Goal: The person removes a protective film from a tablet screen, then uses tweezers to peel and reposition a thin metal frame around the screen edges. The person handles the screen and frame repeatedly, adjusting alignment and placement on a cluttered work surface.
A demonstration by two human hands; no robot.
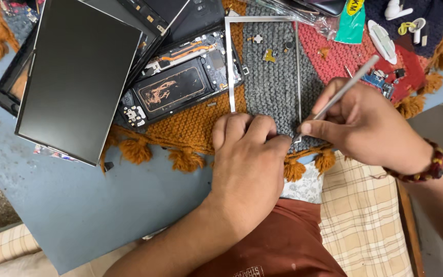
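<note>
- My left hand [249, 164] lies knuckles up on the grey part of the knitted mat [275, 77], fingers curled and pressed together, bearing down on the near corner of a thin silver metal frame [230, 64]; I cannot tell whether the fingertips pinch it or only press it
- My right hand [367, 125] pinches a slim metal tool [345, 88] between thumb and forefinger like a pen; its tip comes down at the frame's near right corner, just beside my left forefinger
- The frame runs away from my left hand in two thin rails, joined by a cross bar at the far end, with the grey knit showing between them
- On the grey knit beyond my left knuckles lie a few small loose parts [269, 55], well apart from my fingers
- To the left of my left hand, past the orange part of the mat, an opened phone body [178, 84] lies with its insides up, a copper-stained dark plate in its middle
- Farther left a dark display panel [80, 77] leans over other dark phone shells
- Beyond my right hand, on the red knit, sit a small blue circuit board [378, 82] and a white oval earbud case [381, 38]
- A bead bracelet [429, 166] circles my right wrist
- The mat rests on a blue board [78, 200] across my lap
</note>
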